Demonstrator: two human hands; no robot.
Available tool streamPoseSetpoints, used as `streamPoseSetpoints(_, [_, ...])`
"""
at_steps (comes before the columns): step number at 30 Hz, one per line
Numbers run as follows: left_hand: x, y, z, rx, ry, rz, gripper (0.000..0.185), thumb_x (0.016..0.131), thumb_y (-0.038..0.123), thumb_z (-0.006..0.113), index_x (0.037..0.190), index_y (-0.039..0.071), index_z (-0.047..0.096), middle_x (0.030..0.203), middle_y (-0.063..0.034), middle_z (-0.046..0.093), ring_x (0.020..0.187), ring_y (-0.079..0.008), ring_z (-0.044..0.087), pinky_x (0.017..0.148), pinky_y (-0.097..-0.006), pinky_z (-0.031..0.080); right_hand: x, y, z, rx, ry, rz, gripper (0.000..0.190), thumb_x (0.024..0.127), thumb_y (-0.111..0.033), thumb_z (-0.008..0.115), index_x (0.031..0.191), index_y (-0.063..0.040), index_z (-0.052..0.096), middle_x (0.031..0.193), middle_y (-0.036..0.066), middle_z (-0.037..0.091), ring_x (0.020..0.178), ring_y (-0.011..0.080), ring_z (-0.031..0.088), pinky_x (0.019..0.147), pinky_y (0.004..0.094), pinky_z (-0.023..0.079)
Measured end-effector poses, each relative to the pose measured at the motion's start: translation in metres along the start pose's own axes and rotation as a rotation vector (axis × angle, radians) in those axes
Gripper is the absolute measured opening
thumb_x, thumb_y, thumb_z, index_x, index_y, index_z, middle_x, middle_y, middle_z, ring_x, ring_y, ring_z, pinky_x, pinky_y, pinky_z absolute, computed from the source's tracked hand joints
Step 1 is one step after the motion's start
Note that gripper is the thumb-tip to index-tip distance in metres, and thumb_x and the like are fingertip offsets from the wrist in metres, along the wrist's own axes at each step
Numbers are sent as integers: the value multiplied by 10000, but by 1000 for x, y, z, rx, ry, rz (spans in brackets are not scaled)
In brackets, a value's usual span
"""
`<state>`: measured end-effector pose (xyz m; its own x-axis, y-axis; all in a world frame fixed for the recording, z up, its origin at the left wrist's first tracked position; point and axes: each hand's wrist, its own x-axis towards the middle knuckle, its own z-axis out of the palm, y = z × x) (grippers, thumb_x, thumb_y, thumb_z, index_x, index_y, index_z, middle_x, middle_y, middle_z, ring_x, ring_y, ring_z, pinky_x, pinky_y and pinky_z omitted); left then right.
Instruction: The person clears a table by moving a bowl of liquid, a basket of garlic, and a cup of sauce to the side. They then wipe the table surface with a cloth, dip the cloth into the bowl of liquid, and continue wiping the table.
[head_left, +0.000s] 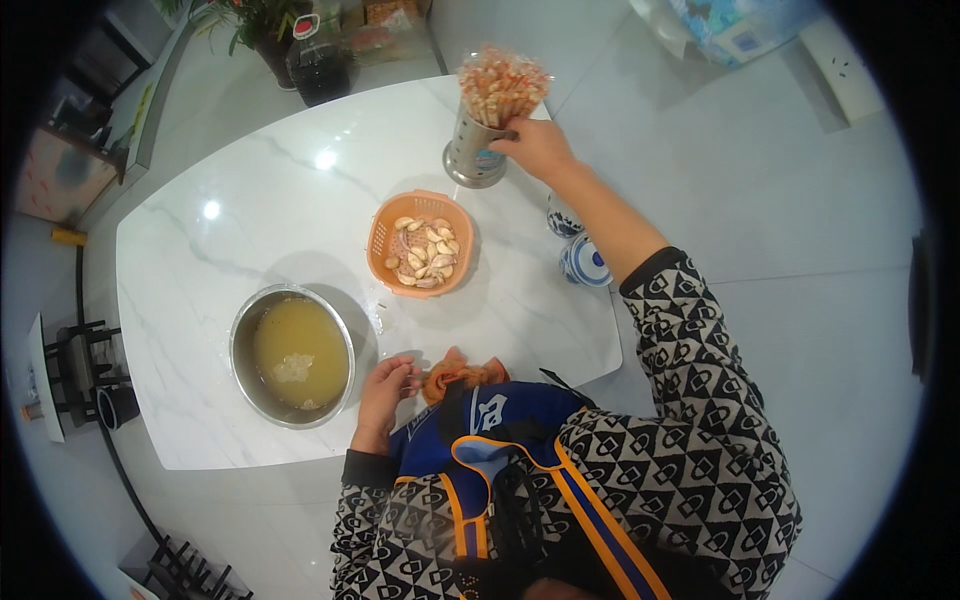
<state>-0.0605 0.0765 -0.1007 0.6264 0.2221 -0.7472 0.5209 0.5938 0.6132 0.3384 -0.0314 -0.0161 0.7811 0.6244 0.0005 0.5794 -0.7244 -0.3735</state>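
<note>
My right hand (534, 148) is at the rim of a perforated metal holder (474, 157), its fingers closed around the upper edge. The holder stands upright at the table's far side, packed with wrapped chopsticks (501, 84). My left hand (388, 386) rests near the table's front edge with fingers loosely curled and nothing seen in it. It lies between a steel bowl (238, 341) of yellowish liquid with a pale clump, and a crumpled orange-brown cloth (456, 373). An orange plastic basket (381, 277) holding garlic cloves (431, 255) sits mid-table.
Two blue-and-white lidded jars, one nearer (586, 261) and one partly hidden (562, 217), stand below my right forearm on the white marbled table (187, 300). Beyond the table are a large dark-filled bottle (319, 71) and a potted plant (262, 30).
</note>
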Motion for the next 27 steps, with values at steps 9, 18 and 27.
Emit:
streamPoseSetpoints(9, [2, -3, -3, 14, 13, -10, 234, 891, 138, 510, 1087, 17, 552, 888, -50, 617, 709, -106, 571, 637, -229, 463, -21, 58, -27, -43, 124, 141, 372, 743, -333, 687, 927, -13, 643, 848, 156, 662, 794, 290, 637, 697, 368, 493])
streamPoseSetpoints(18, [5, 3, 2, -4, -16, 38, 219, 898, 153, 508, 1075, 30, 547, 892, -45, 620, 703, -93, 571, 641, -227, 462, -41, 75, -36, -62, 151, 171, 407, 737, -368, 687, 924, -10, 644, 832, 157, 662, 776, 301, 636, 692, 376, 494])
streamPoseSetpoints(27, [16, 24, 10, 31, -1, 36, 205, 899, 145, 503, 1065, 37, 556, 898, -42, 625, 705, -91, 571, 649, -229, 462, -46, 73, -44, -111, 24, 189, 311, 769, -302, 640, 938, -42, 647, 879, 160, 656, 844, 309, 624, 743, 405, 486])
